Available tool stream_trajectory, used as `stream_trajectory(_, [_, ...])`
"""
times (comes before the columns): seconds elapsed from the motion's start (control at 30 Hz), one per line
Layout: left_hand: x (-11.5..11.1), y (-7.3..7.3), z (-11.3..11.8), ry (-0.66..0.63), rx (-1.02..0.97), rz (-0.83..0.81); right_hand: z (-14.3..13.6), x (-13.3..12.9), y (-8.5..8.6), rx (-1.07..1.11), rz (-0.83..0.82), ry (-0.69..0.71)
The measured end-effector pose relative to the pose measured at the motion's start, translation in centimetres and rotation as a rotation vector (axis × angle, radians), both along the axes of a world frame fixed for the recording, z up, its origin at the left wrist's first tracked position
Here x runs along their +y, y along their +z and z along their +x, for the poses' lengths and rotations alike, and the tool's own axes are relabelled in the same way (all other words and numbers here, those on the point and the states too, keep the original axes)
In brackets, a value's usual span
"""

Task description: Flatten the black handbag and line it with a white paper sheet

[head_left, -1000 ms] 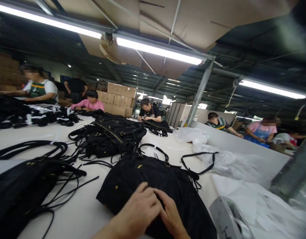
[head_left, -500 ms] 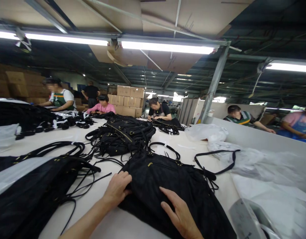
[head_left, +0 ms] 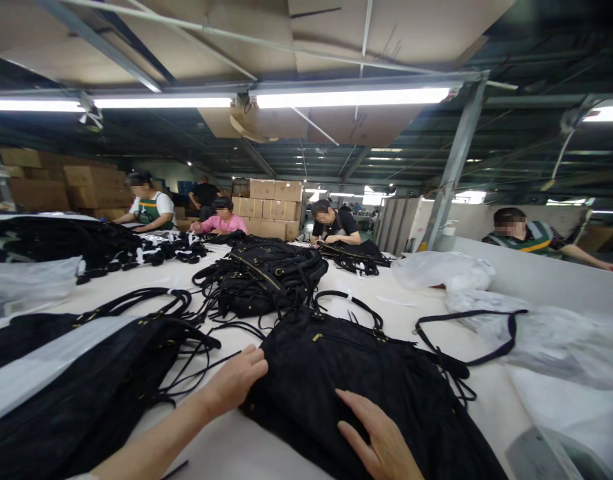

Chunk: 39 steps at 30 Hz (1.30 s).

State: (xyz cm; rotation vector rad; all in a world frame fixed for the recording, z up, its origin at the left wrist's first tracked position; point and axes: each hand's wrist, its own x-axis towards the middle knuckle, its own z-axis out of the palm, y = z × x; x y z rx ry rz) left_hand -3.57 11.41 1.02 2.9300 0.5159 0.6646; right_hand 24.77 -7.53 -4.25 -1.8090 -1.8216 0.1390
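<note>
A black handbag [head_left: 331, 373] with a brass-coloured zip pull and two looped handles lies flat on the white table before me. At its left edge, my left hand [head_left: 239, 377] has its fingers curled and closed on the fabric; the thumb is hidden. My right hand [head_left: 379, 437] rests on the bag's front, with thumb and fingers apart and nothing held. A black shoulder strap [head_left: 509, 333] loops out from the bag's right side. To my left lies another black bag [head_left: 131, 367] with a strip of white sheet across it.
A pile of black bags [head_left: 266, 273] stands beyond mine on the table [head_left: 156, 277]. Clear plastic bags [head_left: 441, 269] lie at right beside a low partition [head_left: 551, 267]. A grey object [head_left: 546, 453] sits near right. Several co-workers are around, one person [head_left: 336, 223] bending over bags opposite.
The view has turned slightly left, so things appear shifted right. My left hand stays at the bag's left edge, and my right hand still lies on its front.
</note>
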Motion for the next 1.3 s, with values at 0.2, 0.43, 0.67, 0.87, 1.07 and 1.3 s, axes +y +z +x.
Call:
stream_trajectory(0.2, [-0.5,-3.4,-0.9,0.081,-0.118,0.055,-0.2,-0.1,0.0,-0.021,-0.014,0.025])
stream_trajectory(0.43, [-2.6,-2.0,-2.7,-0.058,-0.177,0.297,-0.6,-0.4,0.9,0.042,-0.034,0.015])
stream_trajectory(0.67, [-3.4,-2.6,-3.6,-0.078,0.015,0.217,-0.6,-0.3,1.2,0.054,-0.1,0.056])
stream_trajectory(0.87, [-4.4,-1.0,-4.2,0.038,0.314,0.158,-0.9,-0.1,2.7,-0.01,-0.197,0.171])
stream_trajectory(1.07, [-4.9,9.0,-1.0,0.025,0.575,-0.185,-1.2,0.3,3.4,-0.052,-0.269,0.202])
stream_trajectory(1.3, [-3.0,8.2,7.6,-0.143,-0.07,-0.211,-0.7,0.3,2.0,-0.038,-0.218,0.203])
